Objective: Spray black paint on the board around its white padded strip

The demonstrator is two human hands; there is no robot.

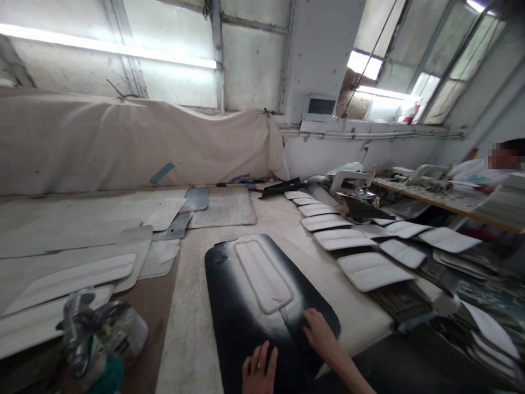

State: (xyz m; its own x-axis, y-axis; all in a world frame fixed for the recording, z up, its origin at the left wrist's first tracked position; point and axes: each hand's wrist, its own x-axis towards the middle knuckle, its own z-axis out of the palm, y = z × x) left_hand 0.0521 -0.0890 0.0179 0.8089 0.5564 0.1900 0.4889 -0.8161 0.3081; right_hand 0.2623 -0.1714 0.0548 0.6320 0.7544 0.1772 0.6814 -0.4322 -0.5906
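Note:
A black sheet-like panel (221,306) with rounded corners lies on the table in front of me. On it is a white padded piece (262,273) with a raised border, a pale sprayed-looking haze around it. A slit or seam (286,320) runs from the piece's lower end towards me. My left hand (259,369) rests on the panel's near part, fingers spread, a ring on one of them. Further right, my right hand (322,334) lies on the panel beside the seam, fingers slightly bent. I see nothing held in either hand.
At lower left stands a metal spray gun (77,323) near a smeared container (131,331). White padded pieces (371,270) lie in overlapping rows at right. Flat sheets (221,208) cover the table's far left. A sewing machine (355,180) and another person (476,169) are beyond.

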